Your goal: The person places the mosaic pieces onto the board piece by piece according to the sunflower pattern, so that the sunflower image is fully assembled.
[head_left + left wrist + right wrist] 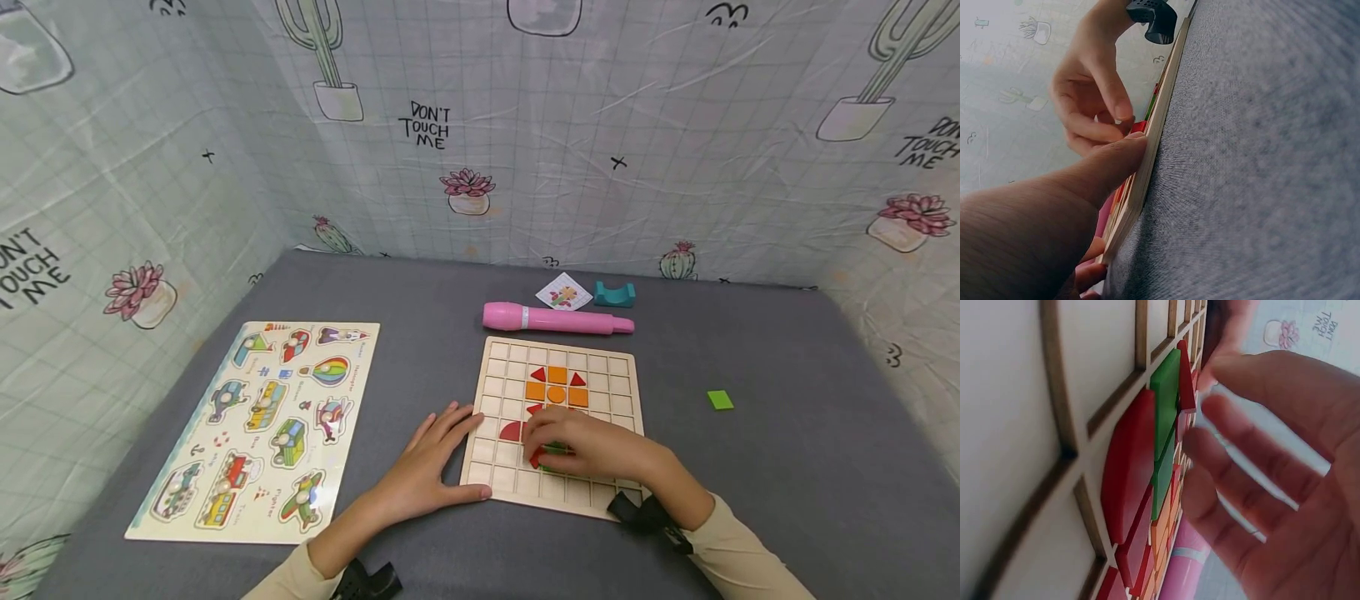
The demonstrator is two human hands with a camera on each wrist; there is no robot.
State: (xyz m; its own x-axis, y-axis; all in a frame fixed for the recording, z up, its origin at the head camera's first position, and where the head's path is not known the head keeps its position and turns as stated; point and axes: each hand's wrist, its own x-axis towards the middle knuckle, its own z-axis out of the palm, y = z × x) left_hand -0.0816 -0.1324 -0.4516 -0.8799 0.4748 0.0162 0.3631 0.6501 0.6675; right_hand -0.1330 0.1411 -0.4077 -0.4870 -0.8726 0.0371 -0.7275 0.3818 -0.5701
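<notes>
My left hand point(431, 467) rests spread at the left side of a wooden grid board point(622, 387), its thumb on the near edge. In the left wrist view that thumb lies against the board's rim. Over the lower middle of the grid is my right hand point(581, 442), fingers bent downward, with the fingertips right at a red piece point(1186, 378). That piece sits tilted in the right wrist view, with thumb and fingers apart around it. Green square pieces point(1165, 400) and another red piece point(1129, 465) lie in cells beside it. Orange pieces point(557, 375) fill cells farther up.
A picture puzzle board point(277, 458) lies at left. Behind the grid are a pink pen-shaped tool point(558, 319), a small printed card point(564, 292) and a teal holder point(614, 295). One green square point(720, 400) lies on the grey table point(810, 467) at right.
</notes>
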